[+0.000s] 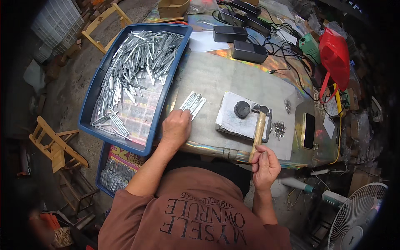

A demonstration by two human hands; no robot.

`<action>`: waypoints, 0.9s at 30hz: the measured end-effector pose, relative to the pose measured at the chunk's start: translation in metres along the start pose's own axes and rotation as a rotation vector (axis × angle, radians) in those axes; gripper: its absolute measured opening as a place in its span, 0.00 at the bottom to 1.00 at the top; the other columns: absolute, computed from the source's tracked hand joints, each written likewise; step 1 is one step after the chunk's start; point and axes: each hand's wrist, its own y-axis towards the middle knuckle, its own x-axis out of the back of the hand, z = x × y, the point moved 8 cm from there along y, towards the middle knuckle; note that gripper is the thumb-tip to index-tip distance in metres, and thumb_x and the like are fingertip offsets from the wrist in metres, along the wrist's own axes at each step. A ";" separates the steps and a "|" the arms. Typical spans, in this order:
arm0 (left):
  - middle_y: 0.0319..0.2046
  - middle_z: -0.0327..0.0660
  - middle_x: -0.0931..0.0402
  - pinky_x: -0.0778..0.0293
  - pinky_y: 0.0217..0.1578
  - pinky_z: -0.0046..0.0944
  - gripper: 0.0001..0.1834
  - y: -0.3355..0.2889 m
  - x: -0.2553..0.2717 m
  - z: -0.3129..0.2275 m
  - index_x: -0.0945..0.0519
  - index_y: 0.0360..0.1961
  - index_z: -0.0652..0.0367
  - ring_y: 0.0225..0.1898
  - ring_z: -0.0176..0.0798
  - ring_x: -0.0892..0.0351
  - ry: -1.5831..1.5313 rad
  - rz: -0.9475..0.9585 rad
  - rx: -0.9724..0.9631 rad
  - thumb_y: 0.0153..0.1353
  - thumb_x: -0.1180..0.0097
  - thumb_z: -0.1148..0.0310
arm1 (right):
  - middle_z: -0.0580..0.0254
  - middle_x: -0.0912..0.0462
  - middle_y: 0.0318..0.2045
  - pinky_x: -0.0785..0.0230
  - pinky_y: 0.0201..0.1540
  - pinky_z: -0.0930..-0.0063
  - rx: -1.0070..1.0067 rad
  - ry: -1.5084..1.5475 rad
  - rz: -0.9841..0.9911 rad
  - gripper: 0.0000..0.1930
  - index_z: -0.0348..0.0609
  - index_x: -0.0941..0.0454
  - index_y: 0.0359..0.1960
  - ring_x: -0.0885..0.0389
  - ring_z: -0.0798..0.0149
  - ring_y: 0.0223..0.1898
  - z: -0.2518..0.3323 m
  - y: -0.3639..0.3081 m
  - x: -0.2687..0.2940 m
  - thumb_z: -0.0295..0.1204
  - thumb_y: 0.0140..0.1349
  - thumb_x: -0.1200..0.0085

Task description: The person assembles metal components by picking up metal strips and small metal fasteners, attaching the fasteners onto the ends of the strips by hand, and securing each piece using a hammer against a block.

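Note:
My left hand [177, 128] is curled over the near ends of a small bundle of silvery metal rods [194, 104] lying on the grey mat. Its fingertips are partly hidden. My right hand [266, 166] is closed in a pinch beside the lower end of a wooden-handled hammer [259, 132]; what the fingers hold, if anything, is too small to make out. The hammer head rests at the right edge of a paper-covered block [229, 121]. On the paper stands a round black object [242, 110]. A pile of small shiny metal pieces [278, 130] lies right of the hammer.
A blue tray [155, 121] heaped with metal rods [141, 54] stands at left, another blue tray [101, 177] below it. Black boxes [250, 51] and cables lie at the back. A phone [308, 131] and red bag [334, 60] are right; a fan [354, 221] stands near right.

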 end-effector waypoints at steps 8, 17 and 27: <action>0.19 0.44 0.31 0.32 0.24 0.42 0.05 -0.002 0.021 -0.007 0.27 0.25 0.60 0.24 0.47 0.30 -0.040 -0.035 -0.012 0.44 0.44 0.74 | 0.65 0.30 0.18 0.48 0.17 0.90 -0.037 0.022 0.007 0.11 0.32 0.28 0.38 0.41 0.81 0.15 -0.005 -0.002 -0.004 0.27 0.61 0.60; 0.21 0.45 0.27 0.32 0.21 0.33 0.07 0.013 0.100 0.029 0.24 0.29 0.62 0.21 0.39 0.27 -0.191 -0.077 0.064 0.45 0.44 0.76 | 0.66 0.31 0.17 0.50 0.16 0.91 -0.015 0.000 -0.003 0.10 0.32 0.28 0.37 0.42 0.81 0.14 -0.008 -0.002 0.004 0.27 0.60 0.59; 0.30 0.43 0.28 0.32 0.34 0.40 0.10 0.022 0.088 0.145 0.24 0.33 0.57 0.35 0.46 0.27 0.258 0.374 0.135 0.46 0.51 0.75 | 0.66 0.31 0.17 0.51 0.15 0.91 0.000 -0.036 0.018 0.10 0.33 0.28 0.37 0.42 0.82 0.14 -0.007 -0.001 0.000 0.27 0.61 0.60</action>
